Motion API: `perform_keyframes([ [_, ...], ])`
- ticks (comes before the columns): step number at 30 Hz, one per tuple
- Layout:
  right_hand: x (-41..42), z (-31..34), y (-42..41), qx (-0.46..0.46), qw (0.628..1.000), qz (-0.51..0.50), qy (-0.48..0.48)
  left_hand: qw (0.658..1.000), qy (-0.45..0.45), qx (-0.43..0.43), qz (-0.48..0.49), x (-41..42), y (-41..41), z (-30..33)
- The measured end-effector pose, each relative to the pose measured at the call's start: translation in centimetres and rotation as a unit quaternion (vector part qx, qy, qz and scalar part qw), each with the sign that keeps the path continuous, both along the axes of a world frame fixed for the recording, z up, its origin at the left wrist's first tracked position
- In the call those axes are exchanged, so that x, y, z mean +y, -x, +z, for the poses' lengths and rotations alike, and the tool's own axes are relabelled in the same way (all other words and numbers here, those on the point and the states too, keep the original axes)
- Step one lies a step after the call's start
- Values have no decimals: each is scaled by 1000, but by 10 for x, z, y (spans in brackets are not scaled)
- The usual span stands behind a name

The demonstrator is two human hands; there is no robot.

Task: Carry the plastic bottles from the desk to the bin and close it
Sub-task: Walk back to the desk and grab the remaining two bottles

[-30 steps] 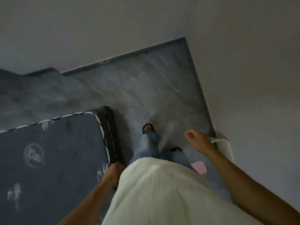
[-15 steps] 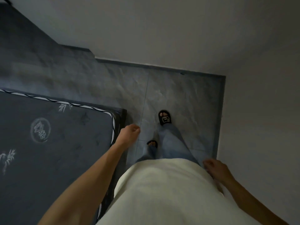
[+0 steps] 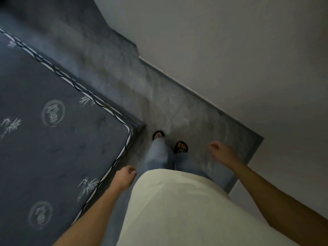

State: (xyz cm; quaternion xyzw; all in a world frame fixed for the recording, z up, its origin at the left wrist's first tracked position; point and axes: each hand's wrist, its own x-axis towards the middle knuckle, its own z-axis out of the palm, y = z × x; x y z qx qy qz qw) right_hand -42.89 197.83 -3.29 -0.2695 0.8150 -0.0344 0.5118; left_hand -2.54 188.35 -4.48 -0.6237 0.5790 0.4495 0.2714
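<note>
No bottle, desk or bin shows in the head view. My left hand (image 3: 125, 175) hangs by my hip beside the mattress corner, fingers loosely curled with nothing in them. My right hand (image 3: 221, 150) swings out over the grey floor near the wall, fingers loosely curled, also holding nothing. I look down on my pale shirt, jeans and black sandals on the tiles.
A dark grey mattress (image 3: 53, 139) with white piping fills the left side; its corner sits just left of my feet. A pale wall (image 3: 230, 50) with a stepped skirting runs along the right. A narrow strip of grey tiled floor (image 3: 177, 112) lies between them.
The view has turned to the left as I walk; the bin seen at my right a second ago is out of frame. My arms have swung: left hand back, right hand forward.
</note>
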Motion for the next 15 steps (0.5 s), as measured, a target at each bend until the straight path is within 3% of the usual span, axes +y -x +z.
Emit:
perform_keyframes([
  [3,-91,4,2,-10,996,62,59,998,-33,-28,49,-1,-21,0],
  [7,-189,7,-14,-17,992,107,69,988,-52,-31,142,-24,-34,1],
  [15,-290,16,-31,5,982,186,18,970,-6,18,242,-160,-17,8],
])
